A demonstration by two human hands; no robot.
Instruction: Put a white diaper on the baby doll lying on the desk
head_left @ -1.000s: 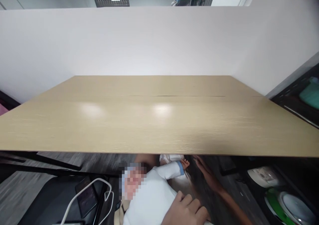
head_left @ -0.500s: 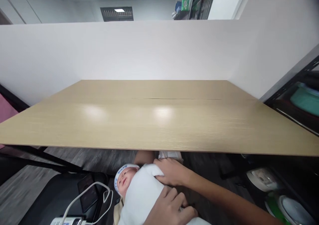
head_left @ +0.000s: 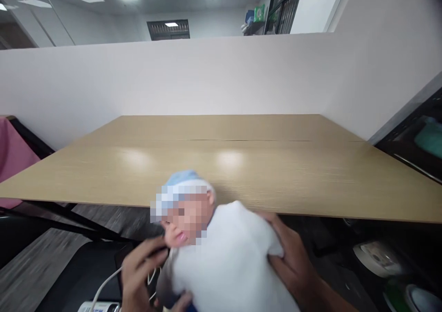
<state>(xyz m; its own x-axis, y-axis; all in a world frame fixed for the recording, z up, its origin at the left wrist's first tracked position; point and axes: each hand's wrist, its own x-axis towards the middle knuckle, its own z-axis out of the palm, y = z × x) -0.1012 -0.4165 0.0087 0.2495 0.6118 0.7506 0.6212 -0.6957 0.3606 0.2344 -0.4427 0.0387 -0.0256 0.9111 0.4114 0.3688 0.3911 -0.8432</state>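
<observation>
A baby doll (head_left: 224, 252) wrapped in white cloth is lifted in front of me, its head (head_left: 189, 210) tilted to the left and overlapping the table's near edge. On the head sits a light blue and white cap (head_left: 186, 177). My right hand (head_left: 293, 256) grips the wrapped body from the right side, thumb pressed into the white cloth. At the doll's left, my left hand (head_left: 143, 270) has its fingers spread by the chin and its thumb low against the body; whether it bears any weight cannot be told.
A wooden table (head_left: 276, 173) spans the view, with a white partition (head_left: 221, 77) behind it. Below left is a black chair seat (head_left: 83, 270) carrying a white power strip (head_left: 98, 306) with a white cable (head_left: 103, 284). Pink cloth (head_left: 15, 150) hangs at far left. Round containers (head_left: 376, 259) stand below right.
The doll has come up from my lap toward the table edge and nearer the camera. My left hand has moved left to its chin; my right hand has shifted right and holds its side.
</observation>
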